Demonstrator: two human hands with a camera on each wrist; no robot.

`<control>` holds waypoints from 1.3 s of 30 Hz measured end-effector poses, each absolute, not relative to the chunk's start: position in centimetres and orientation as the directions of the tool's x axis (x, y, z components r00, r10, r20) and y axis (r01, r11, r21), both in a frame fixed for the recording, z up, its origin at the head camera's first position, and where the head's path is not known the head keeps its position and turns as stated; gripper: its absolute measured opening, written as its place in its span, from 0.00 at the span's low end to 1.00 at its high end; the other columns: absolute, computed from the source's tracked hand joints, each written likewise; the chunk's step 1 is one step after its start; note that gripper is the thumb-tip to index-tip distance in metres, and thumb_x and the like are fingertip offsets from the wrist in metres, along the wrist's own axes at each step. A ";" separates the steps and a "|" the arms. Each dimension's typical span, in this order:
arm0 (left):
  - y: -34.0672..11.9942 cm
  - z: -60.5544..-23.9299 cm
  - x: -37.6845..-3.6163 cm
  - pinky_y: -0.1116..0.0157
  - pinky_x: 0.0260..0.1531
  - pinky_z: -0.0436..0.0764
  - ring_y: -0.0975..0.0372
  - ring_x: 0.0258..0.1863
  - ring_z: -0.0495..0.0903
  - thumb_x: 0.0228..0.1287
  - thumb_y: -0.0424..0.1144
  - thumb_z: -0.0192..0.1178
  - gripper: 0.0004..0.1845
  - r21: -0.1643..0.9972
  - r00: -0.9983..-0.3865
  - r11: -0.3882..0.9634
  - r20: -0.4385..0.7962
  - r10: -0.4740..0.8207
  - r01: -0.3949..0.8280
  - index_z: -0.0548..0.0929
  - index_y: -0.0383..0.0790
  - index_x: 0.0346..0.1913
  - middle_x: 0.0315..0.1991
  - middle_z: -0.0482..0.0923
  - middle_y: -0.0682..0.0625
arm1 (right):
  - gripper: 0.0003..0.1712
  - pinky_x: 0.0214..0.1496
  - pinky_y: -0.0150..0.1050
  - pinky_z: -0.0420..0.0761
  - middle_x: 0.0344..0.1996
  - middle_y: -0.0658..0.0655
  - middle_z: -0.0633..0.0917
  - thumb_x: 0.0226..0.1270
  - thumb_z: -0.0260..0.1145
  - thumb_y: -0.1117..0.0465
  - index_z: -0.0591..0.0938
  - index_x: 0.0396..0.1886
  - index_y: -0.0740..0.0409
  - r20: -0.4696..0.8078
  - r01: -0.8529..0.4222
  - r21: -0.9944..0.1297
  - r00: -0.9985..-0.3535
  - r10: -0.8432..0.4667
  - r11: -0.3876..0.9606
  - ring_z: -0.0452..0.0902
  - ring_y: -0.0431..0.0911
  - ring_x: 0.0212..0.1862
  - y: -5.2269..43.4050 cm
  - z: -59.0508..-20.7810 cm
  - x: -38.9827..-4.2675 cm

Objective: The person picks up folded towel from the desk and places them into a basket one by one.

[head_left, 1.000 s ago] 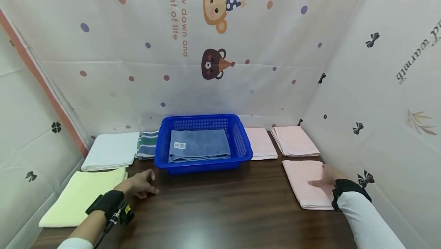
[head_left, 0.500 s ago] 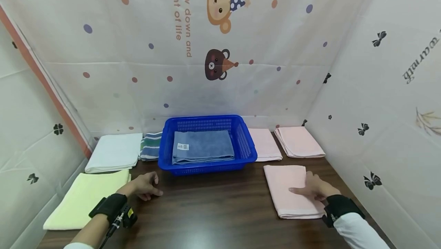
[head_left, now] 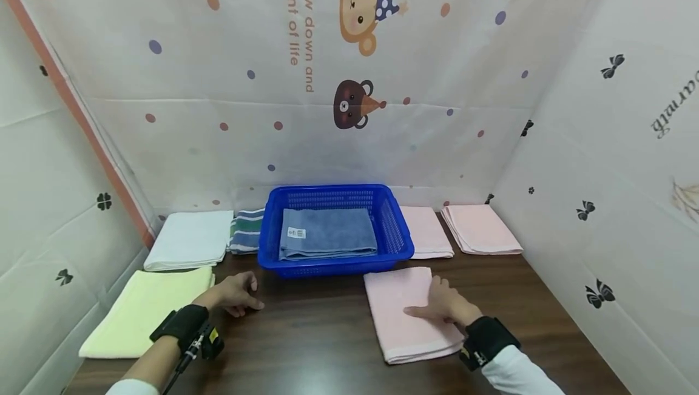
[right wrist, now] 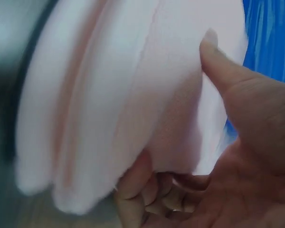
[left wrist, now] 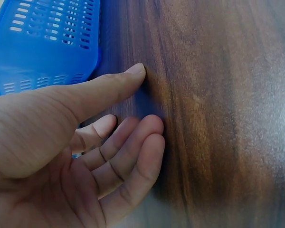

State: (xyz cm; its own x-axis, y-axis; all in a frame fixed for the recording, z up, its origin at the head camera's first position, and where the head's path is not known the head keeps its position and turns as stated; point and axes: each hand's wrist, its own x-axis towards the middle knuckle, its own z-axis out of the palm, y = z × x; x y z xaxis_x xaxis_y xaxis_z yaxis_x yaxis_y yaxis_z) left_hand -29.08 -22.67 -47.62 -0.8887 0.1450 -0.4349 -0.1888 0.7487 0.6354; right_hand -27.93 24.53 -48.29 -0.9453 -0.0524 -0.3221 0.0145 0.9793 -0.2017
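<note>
My right hand point(head_left: 445, 304) grips the right edge of a folded pink towel point(head_left: 395, 316) in front of the blue basket. In the right wrist view the thumb lies on the upper face of the towel point(right wrist: 128, 90), with the other fingers curled under its edge. My left hand point(head_left: 235, 293) rests low over the table, fingers loosely bent, holding nothing. It is between the yellow towel point(head_left: 147, 310) and the basket. The left wrist view shows its thumb and fingertips apart over bare wood. Inside the blue plastic basket point(head_left: 327, 269) lies a folded blue towel point(head_left: 327, 234) with a white label.
Left of the basket are a folded white towel point(head_left: 191, 240) and a striped towel point(head_left: 247, 231), partly hidden behind the basket. Two more folded pink towels, a nearer one point(head_left: 423, 234) and a farther one point(head_left: 483, 228), lie to its right. Printed cloth walls point(head_left: 273, 134) enclose the dark table point(head_left: 295, 346).
My right hand has brought the pink towel leftward from beside the right wall to just in front of the basket, turning it slightly. The left hand has stayed in place.
</note>
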 end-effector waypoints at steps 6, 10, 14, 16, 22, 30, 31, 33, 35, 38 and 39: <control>-21.4 -47.9 -28.7 0.63 0.25 0.83 0.58 0.23 0.78 0.61 0.35 0.72 0.17 0.602 -0.904 0.788 -0.398 0.156 -0.129 0.71 0.36 0.38 0.30 0.74 0.46 | 0.70 0.52 0.55 0.85 0.61 0.80 0.71 0.52 0.74 0.28 0.60 0.70 0.82 -0.343 0.017 -0.221 -0.937 -0.062 0.975 0.79 0.63 0.50 19.3 -48.7 -26.5; -19.4 -48.5 -27.7 0.67 0.22 0.77 0.61 0.21 0.76 0.64 0.39 0.70 0.12 0.503 -0.937 0.864 -0.313 0.157 -0.023 0.77 0.38 0.30 0.24 0.76 0.49 | 0.68 0.60 0.59 0.81 0.64 0.82 0.70 0.54 0.74 0.30 0.60 0.70 0.83 -0.304 -0.023 -0.292 -0.946 -0.116 0.956 0.78 0.68 0.57 16.3 -48.7 -25.9; -16.4 -49.2 -26.6 0.67 0.21 0.68 0.62 0.20 0.72 0.69 0.45 0.65 0.15 0.507 -0.964 0.862 -0.212 0.159 0.031 0.80 0.41 0.26 0.19 0.74 0.52 | 0.58 0.54 0.57 0.83 0.57 0.79 0.75 0.61 0.72 0.35 0.64 0.66 0.83 -0.256 -0.072 -0.389 -0.949 -0.183 0.918 0.80 0.64 0.50 14.4 -48.5 -25.8; -15.2 -49.3 -26.2 0.67 0.21 0.67 0.61 0.20 0.71 0.73 0.47 0.61 0.17 0.569 -0.967 0.822 -0.195 0.166 0.026 0.81 0.39 0.28 0.19 0.72 0.52 | 0.51 0.42 0.51 0.85 0.49 0.74 0.78 0.65 0.70 0.39 0.67 0.64 0.82 -0.261 -0.075 -0.469 -0.940 -0.219 0.880 0.81 0.58 0.40 14.2 -48.4 -25.9; -12.0 -48.4 -24.7 0.59 0.28 0.85 0.57 0.29 0.79 0.74 0.45 0.60 0.18 0.759 -0.923 0.637 -0.330 0.197 -0.135 0.77 0.30 0.47 0.33 0.78 0.43 | 0.32 0.23 0.41 0.80 0.31 0.59 0.81 0.68 0.69 0.46 0.78 0.52 0.72 -0.293 -0.026 -0.572 -0.927 -0.233 0.820 0.78 0.47 0.27 15.8 -47.9 -26.1; -9.7 -48.0 -23.5 0.40 0.48 0.84 0.46 0.49 0.80 0.71 0.37 0.59 0.36 0.864 -0.890 0.391 -0.413 0.193 -0.316 0.55 0.20 0.71 0.61 0.69 0.26 | 0.22 0.28 0.35 0.63 0.25 0.52 0.71 0.59 0.77 0.52 0.77 0.28 0.63 -0.172 -0.092 -0.604 -0.955 -0.242 0.792 0.66 0.45 0.28 15.9 -48.9 -25.5; -9.6 -47.9 -23.4 0.40 0.49 0.84 0.46 0.49 0.80 0.72 0.36 0.58 0.34 0.870 -0.891 0.372 -0.412 0.192 -0.322 0.55 0.20 0.70 0.60 0.70 0.27 | 0.22 0.27 0.35 0.61 0.24 0.51 0.68 0.58 0.77 0.52 0.74 0.24 0.60 -0.162 -0.100 -0.617 -0.955 -0.250 0.781 0.64 0.44 0.27 15.8 -49.1 -25.5; -9.7 -47.9 -23.5 0.41 0.48 0.85 0.49 0.46 0.81 0.72 0.33 0.55 0.31 0.880 -0.895 0.345 -0.406 0.184 -0.327 0.57 0.20 0.69 0.56 0.72 0.29 | 0.24 0.25 0.34 0.57 0.21 0.49 0.65 0.58 0.77 0.53 0.69 0.20 0.56 -0.139 -0.122 -0.635 -0.953 -0.268 0.763 0.61 0.43 0.24 15.6 -49.4 -25.5; -9.9 -47.9 -23.5 0.43 0.46 0.85 0.51 0.44 0.81 0.72 0.32 0.53 0.28 0.887 -0.899 0.322 -0.400 0.176 -0.332 0.58 0.19 0.67 0.53 0.74 0.30 | 0.24 0.24 0.33 0.56 0.20 0.48 0.64 0.59 0.76 0.53 0.69 0.21 0.56 -0.123 -0.137 -0.647 -0.952 -0.280 0.750 0.60 0.42 0.23 15.5 -49.5 -25.5; -10.2 -48.2 -23.7 0.46 0.45 0.86 0.52 0.43 0.82 0.71 0.30 0.52 0.27 0.893 -0.902 0.292 -0.399 0.166 -0.342 0.59 0.19 0.66 0.51 0.74 0.31 | 0.19 0.23 0.32 0.61 0.20 0.49 0.67 0.61 0.75 0.53 0.75 0.28 0.60 -0.134 -0.112 -0.679 -0.953 -0.272 0.726 0.64 0.41 0.22 15.3 -49.2 -25.6; -10.3 -48.3 -23.8 0.46 0.46 0.86 0.52 0.43 0.82 0.72 0.30 0.52 0.27 0.895 -0.902 0.284 -0.400 0.162 -0.345 0.58 0.19 0.67 0.51 0.74 0.31 | 0.19 0.23 0.32 0.63 0.21 0.49 0.69 0.63 0.74 0.53 0.77 0.32 0.63 -0.152 -0.081 -0.704 -0.953 -0.262 0.706 0.65 0.41 0.23 15.2 -49.1 -25.6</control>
State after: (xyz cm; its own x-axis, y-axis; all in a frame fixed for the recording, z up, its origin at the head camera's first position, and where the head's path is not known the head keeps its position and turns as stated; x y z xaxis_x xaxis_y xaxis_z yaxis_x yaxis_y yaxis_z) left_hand -23.78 -10.35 -48.28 -0.9021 0.1623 -0.3999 -0.3455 0.2837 0.8945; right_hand -25.61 15.21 -49.11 -0.9530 -0.2618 -0.1524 -0.0813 0.7056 -0.7039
